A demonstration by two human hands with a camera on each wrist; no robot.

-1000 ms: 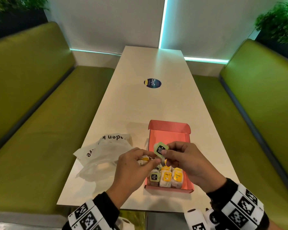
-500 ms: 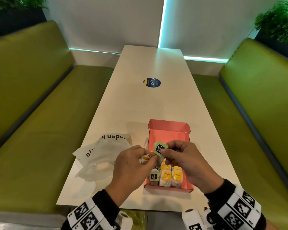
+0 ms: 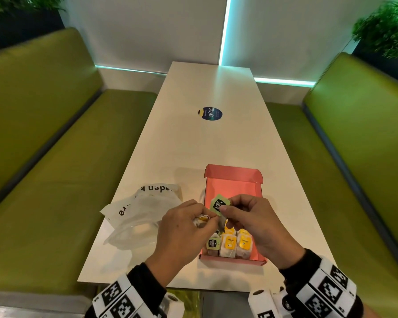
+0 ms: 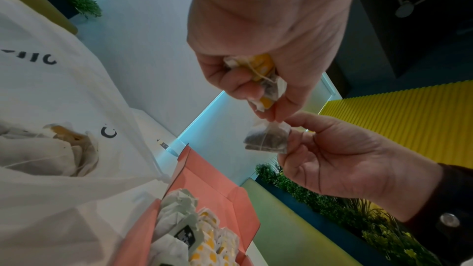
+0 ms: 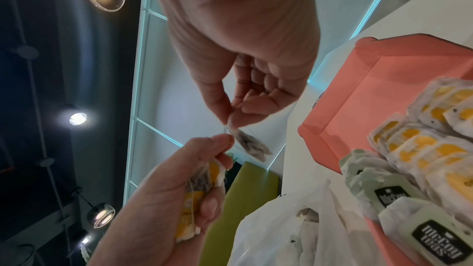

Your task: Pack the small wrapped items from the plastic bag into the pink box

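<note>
The pink box (image 3: 233,187) lies open on the table, with several wrapped tea bags (image 3: 230,245) packed in rows at its near end. Just above that end, my right hand (image 3: 225,211) pinches a green-tagged tea bag (image 3: 219,204) by thumb and forefinger; its pouch (image 4: 266,139) hangs below. My left hand (image 3: 210,220) grips a clump of yellow-tagged tea bags (image 4: 261,76) in its curled fingers, and its fingertips meet the top of the hanging pouch (image 5: 250,145). The white plastic bag (image 3: 143,212) lies crumpled left of the box with more tea bags (image 4: 69,141) inside.
A long white table (image 3: 207,143) carries a round blue sticker (image 3: 210,114) farther away. Green benches (image 3: 55,180) run along both sides. The box's far half (image 5: 384,88) holds nothing.
Hardly anything: both hands stay together over the box's near end with the green-tagged tea bag between them, shifting only slightly.
</note>
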